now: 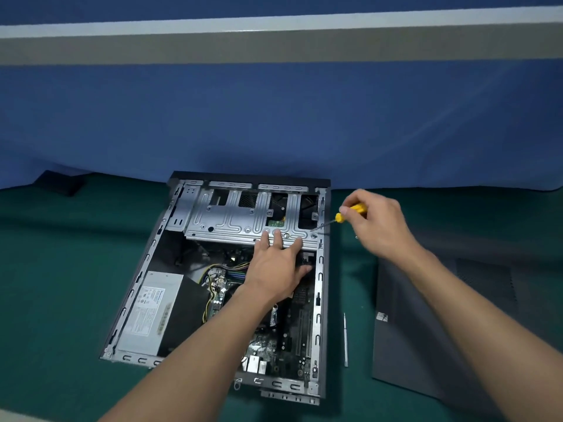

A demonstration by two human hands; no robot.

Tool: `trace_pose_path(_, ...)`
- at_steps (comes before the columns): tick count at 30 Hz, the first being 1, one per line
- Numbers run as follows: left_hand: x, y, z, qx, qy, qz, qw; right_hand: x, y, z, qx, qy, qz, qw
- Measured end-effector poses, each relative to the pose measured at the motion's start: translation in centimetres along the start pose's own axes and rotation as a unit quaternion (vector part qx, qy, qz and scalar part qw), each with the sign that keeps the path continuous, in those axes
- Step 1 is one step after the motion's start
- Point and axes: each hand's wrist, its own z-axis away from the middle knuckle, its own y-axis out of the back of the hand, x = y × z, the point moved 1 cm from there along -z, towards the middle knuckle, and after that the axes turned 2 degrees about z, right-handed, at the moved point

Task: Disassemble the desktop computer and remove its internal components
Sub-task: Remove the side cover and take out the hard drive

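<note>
Fingers point(264, 240) of the left hand point(274, 269) lie spread on the metal tray point(225, 223) inside the computer point(152, 312); the right hand point(380, 226) pinches a yellow screwdriver point(350, 212) just beside it.

power supply label point(149, 312) blurred, unreadable, side panel sticker point(381, 317) illegible

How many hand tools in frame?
2: yellow-handled screwdriver in the right hand, at the case's far right corner; slim silver tool on the green mat right of the case. Others may be hidden.

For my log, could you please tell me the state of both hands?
Left hand: open, fingers resting on the metal bracket.
Right hand: holding the yellow screwdriver.
</note>
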Motion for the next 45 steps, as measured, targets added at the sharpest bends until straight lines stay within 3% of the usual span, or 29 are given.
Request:
trace_pose_path(6,-0.1,1.3,-0.2,-0.043,-0.021,-0.004,0.999,-1.1,-0.1,-1.2,-0.064,0.069,0.11,0.989)
trace_pose_path(24,-1.3,3.2,0.4,-0.108,-0.078,-0.029,0.991,-4.7,-0.6,-0.3,-0.06,0.044,0.196,0.978)
trace_pose_path(33,-1.1,3.5,0.5,-0.131,-0.069,-0.026,0.989,-5.5,-1.0,-1.2,-0.102,0.044,0.228,0.967)
trace_pose_path(38,-0.8,4.4,0.1,-0.157,-0.062,-0.013,0.986,-7.0,-0.9,-2.1,-0.196,0.074,0.258,0.943)
trace_pose_path(45,-0.5,5.2,0.1,-0.188,-0.065,-0.016,0.98,-9.6,-0.7,-3.7,-0.255,-0.001,0.401,0.88)
